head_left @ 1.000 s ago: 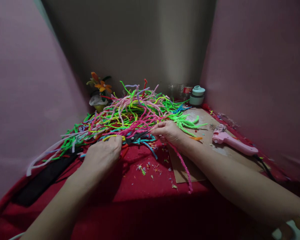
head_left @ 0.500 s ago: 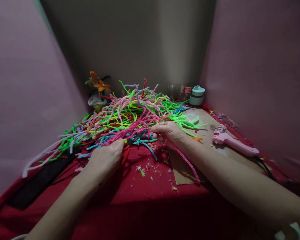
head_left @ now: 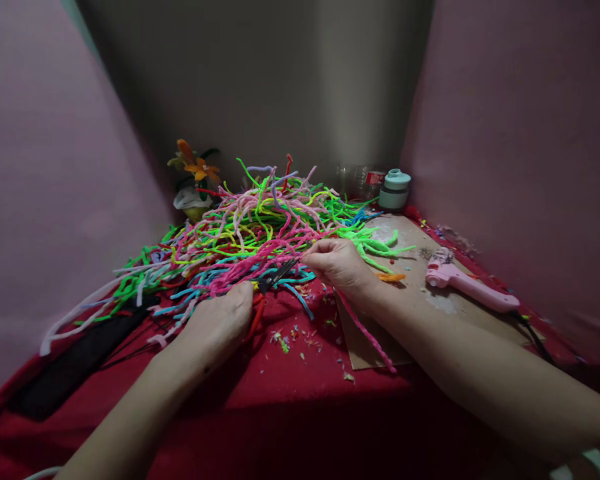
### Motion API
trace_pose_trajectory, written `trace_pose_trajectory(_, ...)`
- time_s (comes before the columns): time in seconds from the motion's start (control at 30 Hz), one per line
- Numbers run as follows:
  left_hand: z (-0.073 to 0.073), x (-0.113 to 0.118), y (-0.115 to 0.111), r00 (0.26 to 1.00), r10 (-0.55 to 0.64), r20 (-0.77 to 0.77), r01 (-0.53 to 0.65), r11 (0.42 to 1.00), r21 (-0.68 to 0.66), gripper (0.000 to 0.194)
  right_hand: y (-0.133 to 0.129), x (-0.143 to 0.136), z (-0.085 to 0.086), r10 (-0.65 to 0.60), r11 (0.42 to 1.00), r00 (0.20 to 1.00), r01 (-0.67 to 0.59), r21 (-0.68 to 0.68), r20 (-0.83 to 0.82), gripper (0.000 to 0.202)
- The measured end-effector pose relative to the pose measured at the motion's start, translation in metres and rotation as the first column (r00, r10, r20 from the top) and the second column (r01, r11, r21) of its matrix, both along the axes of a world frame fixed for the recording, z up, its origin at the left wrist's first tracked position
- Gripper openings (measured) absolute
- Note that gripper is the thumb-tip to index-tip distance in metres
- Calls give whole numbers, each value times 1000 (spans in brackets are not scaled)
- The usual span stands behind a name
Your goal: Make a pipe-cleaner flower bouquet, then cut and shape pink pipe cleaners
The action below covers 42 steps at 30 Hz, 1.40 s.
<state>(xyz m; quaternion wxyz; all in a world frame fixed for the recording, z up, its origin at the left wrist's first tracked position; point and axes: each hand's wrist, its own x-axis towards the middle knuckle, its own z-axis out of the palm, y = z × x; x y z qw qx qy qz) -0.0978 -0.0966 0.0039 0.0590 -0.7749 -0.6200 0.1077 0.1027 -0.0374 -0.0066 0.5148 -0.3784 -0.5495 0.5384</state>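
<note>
Scissors in your left hand, a fuzzy stem in your right
Your left hand (head_left: 225, 312) grips the red-handled scissors with dark blades (head_left: 281, 272), which point toward your right fingertips in front of the heaped multicoloured fuzzy stems (head_left: 260, 227). Your right hand (head_left: 339, 265) pinches a long, bright pink fuzzy stem (head_left: 369, 333), whose tail slants down past your wrist over the flat brown cardboard sheet (head_left: 463, 317); you can't tell whether the blades touch it.

It's a craft corner: pipe cleaners (head_left: 285, 235), glue gun (head_left: 473, 288).
</note>
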Motion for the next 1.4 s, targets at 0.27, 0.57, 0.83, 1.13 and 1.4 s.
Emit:
trace_pose_trajectory(0.27,2,4,-1,997,22,-68,-21,1000,21,25,-1,-1,0,23,1000,1000,-23,-13,8,7)
trace_pose_trajectory(0.57,-1,4,-1,995,-6,-96,12,998,60,26,2,0,-2,63,997,997,-66,-51,-50,11)
trace_pose_trajectory(0.83,8,15,-4,997,20,-71,-20,1000,2,28,4,0,-2,61,997,994,-65,-44,-90,13)
trace_pose_trajectory(1.13,5,13,-2,997,12,-75,-8,998,61,31,6,0,-4,96,994,993,-100,-51,-72,14)
trace_pose_trajectory(1.4,-10,17,1,994,0,-109,23,978,209,38,7,1,-4,102,992,990,-109,-61,-98,22)
